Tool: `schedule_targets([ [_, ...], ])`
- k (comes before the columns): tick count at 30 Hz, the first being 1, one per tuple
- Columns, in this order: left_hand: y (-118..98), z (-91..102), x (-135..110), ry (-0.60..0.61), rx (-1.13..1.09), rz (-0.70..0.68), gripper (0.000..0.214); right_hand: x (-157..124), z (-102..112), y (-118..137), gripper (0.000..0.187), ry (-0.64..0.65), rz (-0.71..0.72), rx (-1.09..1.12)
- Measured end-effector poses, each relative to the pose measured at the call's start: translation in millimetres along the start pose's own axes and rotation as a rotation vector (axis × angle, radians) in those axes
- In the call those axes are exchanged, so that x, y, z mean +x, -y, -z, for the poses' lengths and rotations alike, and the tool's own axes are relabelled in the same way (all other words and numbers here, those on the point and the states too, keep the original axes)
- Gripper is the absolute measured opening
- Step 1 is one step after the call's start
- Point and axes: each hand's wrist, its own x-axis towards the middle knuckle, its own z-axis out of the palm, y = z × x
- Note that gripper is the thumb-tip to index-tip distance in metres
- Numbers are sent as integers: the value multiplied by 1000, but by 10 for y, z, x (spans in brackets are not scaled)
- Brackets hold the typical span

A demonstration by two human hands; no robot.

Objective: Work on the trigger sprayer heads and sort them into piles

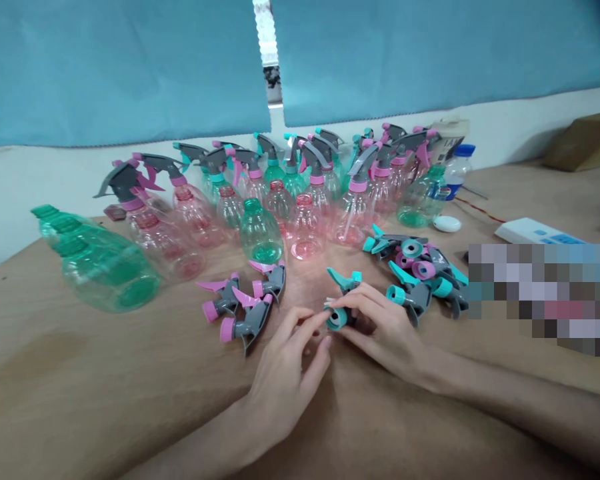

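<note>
A teal-and-grey trigger spray head (337, 319) lies at the middle of the table, its collar facing me. My right hand (387, 333) grips its grey body from the right, partly hiding it. From the left, my left hand (293, 373) reaches to the collar's rim; its fingertips are at or touching the rim, with thumb and forefinger apart. Several pink-and-grey spray heads (250, 323) lie left of my hands. To the right is a pile of teal and pink spray heads (413, 270). Just beyond stand an uncapped green bottle (263, 233) and an uncapped pink bottle (307, 230).
Several bottles with spray heads (357, 210) crowd the back. Green bottles (105, 267) are at the left. At the right are a blue-capped bottle (455, 177), a white oval object (447, 224), a white box (535, 231) and a cardboard box (585, 143).
</note>
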Motion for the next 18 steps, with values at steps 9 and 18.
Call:
schedule_targets([
  [9,35,40,68,36,-191,105,29,24,26,9,21,17,-99,67],
  [18,100,41,117,60,-546,289,29,56,46,22,18,33,-223,117],
])
